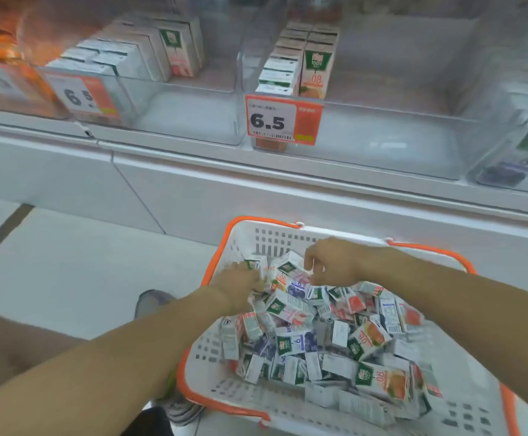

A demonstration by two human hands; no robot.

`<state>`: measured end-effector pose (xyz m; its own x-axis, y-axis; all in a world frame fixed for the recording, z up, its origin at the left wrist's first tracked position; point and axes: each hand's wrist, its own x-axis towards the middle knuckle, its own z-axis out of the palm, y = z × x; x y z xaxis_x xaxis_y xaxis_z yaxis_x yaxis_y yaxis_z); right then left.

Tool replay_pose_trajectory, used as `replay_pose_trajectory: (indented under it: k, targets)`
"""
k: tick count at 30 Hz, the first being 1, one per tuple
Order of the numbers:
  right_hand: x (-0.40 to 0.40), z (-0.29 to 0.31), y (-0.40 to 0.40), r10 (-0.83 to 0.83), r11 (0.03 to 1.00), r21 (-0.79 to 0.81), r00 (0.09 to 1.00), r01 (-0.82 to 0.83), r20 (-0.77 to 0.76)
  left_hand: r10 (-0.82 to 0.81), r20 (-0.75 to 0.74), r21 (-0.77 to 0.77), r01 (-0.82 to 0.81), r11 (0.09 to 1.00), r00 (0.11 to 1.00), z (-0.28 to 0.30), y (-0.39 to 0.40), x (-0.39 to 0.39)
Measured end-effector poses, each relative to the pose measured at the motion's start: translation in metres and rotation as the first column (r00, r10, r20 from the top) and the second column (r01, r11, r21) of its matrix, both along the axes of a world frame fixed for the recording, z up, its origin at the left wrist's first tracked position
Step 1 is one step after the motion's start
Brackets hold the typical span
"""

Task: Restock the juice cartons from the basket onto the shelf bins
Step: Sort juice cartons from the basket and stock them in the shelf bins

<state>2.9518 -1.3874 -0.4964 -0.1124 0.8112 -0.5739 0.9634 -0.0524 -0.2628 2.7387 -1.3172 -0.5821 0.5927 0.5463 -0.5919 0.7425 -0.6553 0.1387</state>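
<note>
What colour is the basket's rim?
Orange, on a white basket; the head view, the only one, shows it clearly.

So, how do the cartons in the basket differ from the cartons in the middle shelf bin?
The cartons in the basket lie in a loose, jumbled heap, tilted every way; the cartons in the middle bin stand upright in neat rows. The basket heap mixes orange, pink and blue prints; the one printed front visible in the bin is orange. Both hands reach into the heap; nothing touches the bin cartons. Both groups look like the same small white and green packs.
</note>
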Motion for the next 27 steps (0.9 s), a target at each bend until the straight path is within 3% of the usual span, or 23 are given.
replay_pose_trajectory:
  k: [6, 12, 16, 18, 22, 25, 27]
  targets:
    - [-0.011, -0.076, -0.023, -0.086, 0.988, -0.135, 0.995, 0.079, -0.05, 0.217, 0.111, -0.094, -0.207, 0.974, 0.97, -0.022, -0.005, -0.004]
    - [-0.042, -0.12, -0.023, -0.317, 0.948, -0.102, 0.925, 0.302, -0.209, 0.359, 0.259, -0.217, -0.309, 0.926, 0.897, -0.022, -0.006, -0.007]
    - [-0.053, -0.148, -0.028, -0.377, 0.926, -0.033, 0.919, 0.376, -0.119, 0.507, 0.363, -0.207, -0.463, 0.862, 0.782, -0.03, -0.011, -0.014]
    - [-0.051, -0.151, -0.03, -0.38, 0.925, -0.016, 0.921, 0.38, -0.088, 0.519, 0.381, -0.161, -0.498, 0.852, 0.765, -0.035, -0.016, -0.013]
    - [-0.046, -0.146, -0.037, -0.423, 0.905, -0.021, 0.891, 0.425, -0.165, 0.482, 0.371, -0.172, -0.452, 0.875, 0.794, -0.034, -0.02, -0.004]
    - [-0.035, -0.136, -0.043, -0.534, 0.836, -0.037, 0.797, 0.548, -0.282, 0.379, 0.268, -0.106, -0.364, 0.925, 0.886, -0.037, -0.019, 0.001]
    - [-0.025, -0.127, -0.047, -0.577, 0.797, -0.042, 0.739, 0.603, -0.348, 0.388, 0.255, -0.078, -0.381, 0.921, 0.886, -0.045, -0.021, 0.002]
